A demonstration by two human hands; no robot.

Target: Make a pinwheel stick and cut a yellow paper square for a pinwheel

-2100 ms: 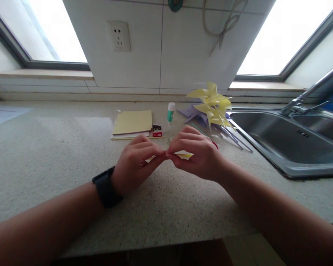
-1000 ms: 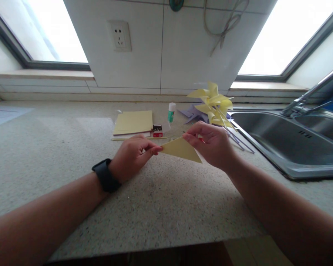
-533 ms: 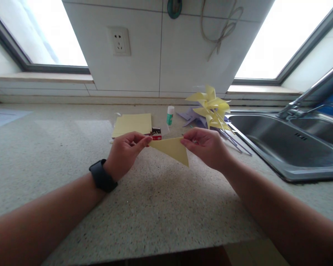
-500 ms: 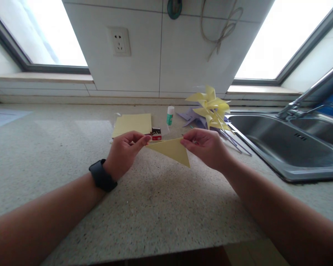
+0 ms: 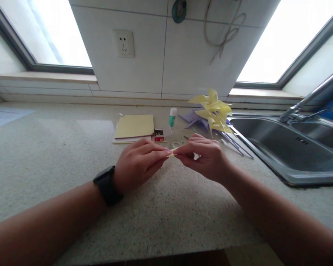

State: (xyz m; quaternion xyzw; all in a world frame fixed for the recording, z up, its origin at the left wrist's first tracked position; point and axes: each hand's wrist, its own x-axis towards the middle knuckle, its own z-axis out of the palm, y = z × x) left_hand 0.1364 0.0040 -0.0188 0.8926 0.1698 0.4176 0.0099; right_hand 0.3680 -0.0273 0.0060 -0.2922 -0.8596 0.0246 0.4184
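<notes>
Between my fingertips, above the counter, is a piece of yellow paper point(image 5: 172, 152), folded and seen nearly edge-on; most of it is hidden by my fingers. My left hand point(image 5: 141, 159), with a dark watch on its wrist, pinches the paper from the left. From the right, my right hand point(image 5: 201, 153) grips it between thumb and fingers. The fingertips of both hands almost meet. Just behind them lie a small red box point(image 5: 159, 137) with small items in it and a clear roll of tape point(image 5: 177, 144).
A stack of yellow paper point(image 5: 134, 125) lies behind my left hand, with a thin stick point(image 5: 124, 143) before it. A glue stick point(image 5: 172, 117) stands farther back. Yellow pinwheels point(image 5: 212, 109) and purple ones point(image 5: 195, 120) lie beside the steel sink point(image 5: 266, 147) at right.
My hands have come together and moved slightly lower. The yellow paper, earlier a wide triangle stretched between them, now shows only a thin strip at the fingertips.
</notes>
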